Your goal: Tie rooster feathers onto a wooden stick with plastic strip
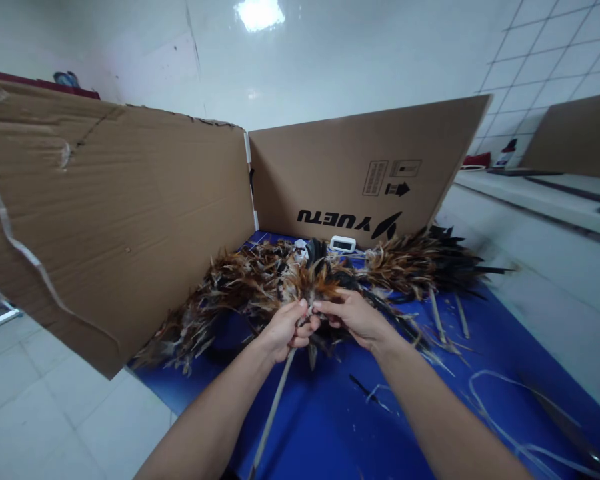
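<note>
Near the middle of the view, my left hand (pixel 284 331) is closed around a feather duster whose pale thin stick (pixel 273 412) slants down toward me. Brown and black feathers (pixel 314 279) fan out above my fingers at its upper end. My right hand (pixel 357 319) meets the left one there, thumb and fingers pinching the base of the feathers. What lies exactly between the fingertips is too small to make out. Behind both hands spreads a heap of loose brown feathers (pixel 245 280), partly hidden by them.
Two cardboard walls (pixel 180 180) (pixel 310 167) border the blue table (pixel 300 427) at left and back. A feather bundle (pixel 420 260) with sticks (pixel 437 317) lies at right. A small white digital device (pixel 343 244) stands at the back; white string (pixel 500 413) curls at front right.
</note>
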Motion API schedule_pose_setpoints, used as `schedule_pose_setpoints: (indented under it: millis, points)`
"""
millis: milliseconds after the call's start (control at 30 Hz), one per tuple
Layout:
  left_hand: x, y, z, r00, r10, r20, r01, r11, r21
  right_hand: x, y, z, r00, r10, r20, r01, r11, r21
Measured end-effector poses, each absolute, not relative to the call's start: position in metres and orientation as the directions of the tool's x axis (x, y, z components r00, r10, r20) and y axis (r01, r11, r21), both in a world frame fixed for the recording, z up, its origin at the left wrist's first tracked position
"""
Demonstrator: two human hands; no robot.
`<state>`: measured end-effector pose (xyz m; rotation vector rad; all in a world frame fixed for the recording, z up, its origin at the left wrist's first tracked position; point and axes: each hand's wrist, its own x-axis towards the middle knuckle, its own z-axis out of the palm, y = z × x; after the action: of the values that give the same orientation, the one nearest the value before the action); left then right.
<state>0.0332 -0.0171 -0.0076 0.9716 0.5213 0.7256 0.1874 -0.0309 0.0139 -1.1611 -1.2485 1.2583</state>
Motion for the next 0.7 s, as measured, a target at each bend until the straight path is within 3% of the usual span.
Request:
schedule_pose_setpoints:
  millis: [700]
  points:
    - [0.0294, -0.0189, -0.0060, 0.688, 0.717, -0.112, -0.130, 0.274, 0.953, 0.1776, -0.0330, 0.0127, 0.039, 0.998, -0.056, -0.025, -0.055, -0.998]
